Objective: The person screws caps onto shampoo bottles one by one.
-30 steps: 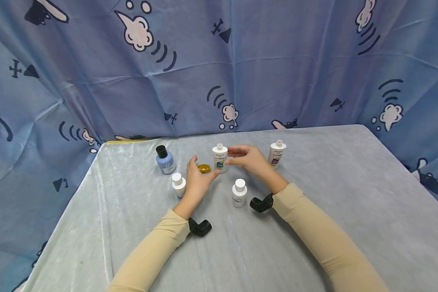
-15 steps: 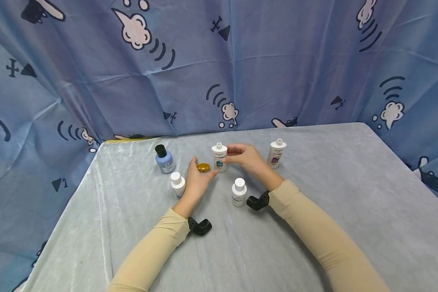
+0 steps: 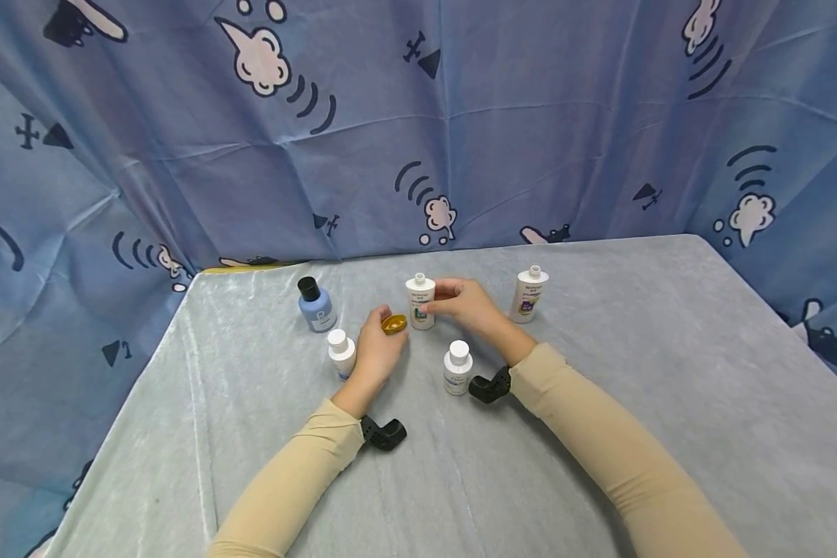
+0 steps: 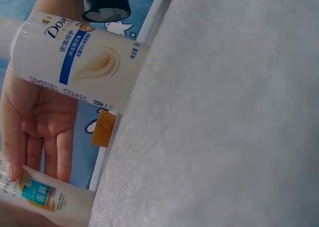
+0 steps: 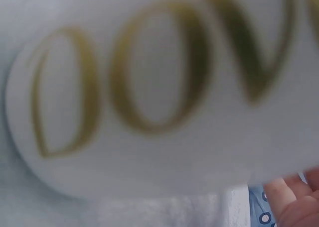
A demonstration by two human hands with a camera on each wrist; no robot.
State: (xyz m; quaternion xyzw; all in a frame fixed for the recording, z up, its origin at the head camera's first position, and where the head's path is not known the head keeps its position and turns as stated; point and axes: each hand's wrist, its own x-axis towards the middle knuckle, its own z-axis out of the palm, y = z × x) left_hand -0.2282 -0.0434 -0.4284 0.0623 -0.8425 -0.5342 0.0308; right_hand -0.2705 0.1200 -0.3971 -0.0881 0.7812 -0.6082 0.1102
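While our right hand (image 3: 469, 306) held the teal-labelled bottle (image 3: 418, 297) upright on the table (image 3: 628, 333) and our left hand (image 3: 378, 347) pinched the gold cap (image 3: 394, 325) just beside it, we judged light, steady pressure best for both.

Back wall: a big blue cloth (image 3: 551, 163) with creases and folds, hanging behind the table (image 3: 621, 267).
Pictures on it: puffy pale clouds (image 3: 262, 63), dark curved lines and little black shapes.
Sides: the same blue cloth, to the left and right of the table.
Table top: a soft, light gray cover (image 3: 669, 341), with long wrinkles on the left.
Far left edge: a thin yellow strip (image 3: 251, 270).
Light: soft and even.
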